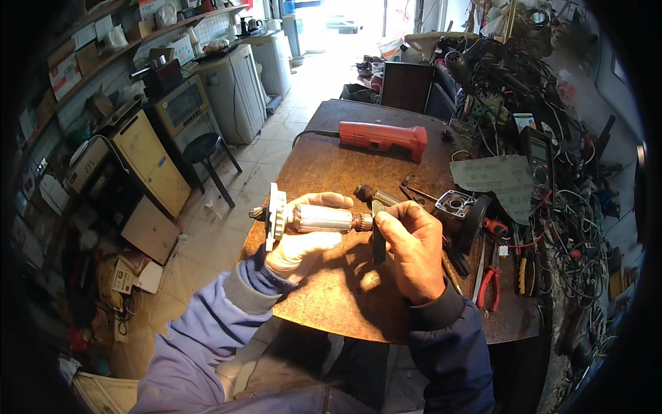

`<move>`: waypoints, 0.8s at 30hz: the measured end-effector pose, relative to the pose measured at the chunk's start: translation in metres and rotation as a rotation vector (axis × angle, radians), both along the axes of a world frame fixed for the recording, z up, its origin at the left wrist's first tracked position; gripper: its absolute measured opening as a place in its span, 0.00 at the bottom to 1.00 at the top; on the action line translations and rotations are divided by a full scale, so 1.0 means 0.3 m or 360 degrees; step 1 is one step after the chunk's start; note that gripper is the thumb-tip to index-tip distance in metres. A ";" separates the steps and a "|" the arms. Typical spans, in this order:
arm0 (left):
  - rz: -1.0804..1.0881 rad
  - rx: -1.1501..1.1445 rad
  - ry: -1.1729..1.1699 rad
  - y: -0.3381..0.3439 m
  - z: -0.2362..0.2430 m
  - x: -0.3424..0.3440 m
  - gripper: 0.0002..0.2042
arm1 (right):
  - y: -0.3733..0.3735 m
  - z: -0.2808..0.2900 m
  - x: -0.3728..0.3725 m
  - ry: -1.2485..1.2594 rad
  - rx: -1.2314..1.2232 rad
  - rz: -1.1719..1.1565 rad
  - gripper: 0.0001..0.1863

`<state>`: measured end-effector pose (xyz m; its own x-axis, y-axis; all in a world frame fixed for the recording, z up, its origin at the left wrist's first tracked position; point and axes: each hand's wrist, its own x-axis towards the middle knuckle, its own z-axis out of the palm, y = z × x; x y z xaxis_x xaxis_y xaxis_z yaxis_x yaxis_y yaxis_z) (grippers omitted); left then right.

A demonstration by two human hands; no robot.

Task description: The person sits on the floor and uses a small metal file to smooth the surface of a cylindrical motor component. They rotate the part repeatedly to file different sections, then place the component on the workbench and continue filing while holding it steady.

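My left hand (303,254) is wrapped round a motor armature (324,219), which lies level above the table. Its pinion and white-rimmed fan end point left, and its copper commutator points right. Pinched between thumb and fingers of my right hand (416,250) is a dark strip (378,250) that looks like folded sandpaper. The strip hangs upright at the commutator end; whether it touches the copper I cannot tell. Behind my right fingers lies a second armature (381,196), partly hidden. A metal gear housing (455,204) sits to the right of that hand.
A red power tool body (383,138) with a cord lies on the far part of the wooden table (303,165). At the right are a torn paper sheet (493,181), red-handled pliers (489,286), a multimeter (539,153) and heaped wires (586,241). A black stool (205,149) stands beyond the left.
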<state>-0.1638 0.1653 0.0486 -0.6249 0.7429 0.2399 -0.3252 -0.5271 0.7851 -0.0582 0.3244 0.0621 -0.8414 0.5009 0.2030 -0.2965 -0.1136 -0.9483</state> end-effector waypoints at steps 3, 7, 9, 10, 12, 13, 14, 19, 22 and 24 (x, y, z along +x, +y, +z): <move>-0.0059 0.0039 -0.0094 0.001 -0.003 -0.007 0.25 | -0.002 -0.002 -0.003 -0.0023 0.0027 -0.0021 0.05; -0.0117 0.0070 -0.0197 0.006 -0.011 -0.011 0.23 | -0.005 -0.029 -0.008 0.0097 -0.0024 0.0010 0.05; -0.0065 0.0103 -0.0250 0.004 -0.026 -0.010 0.21 | -0.011 -0.030 -0.009 0.0132 -0.0011 0.0027 0.04; -0.0038 0.0121 -0.0277 0.003 -0.032 -0.012 0.20 | -0.018 -0.033 -0.013 0.0190 0.0007 -0.0009 0.04; -0.0043 0.0061 -0.0324 0.000 -0.035 -0.024 0.18 | -0.021 -0.032 -0.013 0.0223 0.0086 -0.0027 0.04; -0.0046 0.0031 -0.0348 -0.001 -0.034 -0.027 0.16 | -0.022 -0.031 -0.013 0.0240 0.0126 -0.0037 0.04; -0.0039 0.0037 -0.0329 0.000 -0.032 -0.027 0.16 | -0.024 -0.031 -0.014 0.0240 0.0138 -0.0047 0.04; 0.0052 0.0003 -0.0301 0.012 -0.028 -0.023 0.20 | -0.026 -0.036 -0.020 0.0266 0.0035 -0.0066 0.04; -0.0028 0.0040 -0.0364 0.014 -0.017 -0.015 0.22 | -0.023 -0.052 -0.028 0.0250 -0.0008 -0.0096 0.04; -0.0001 0.0054 -0.0390 0.021 -0.005 -0.009 0.21 | -0.024 -0.046 -0.027 0.0205 -0.0012 -0.0087 0.05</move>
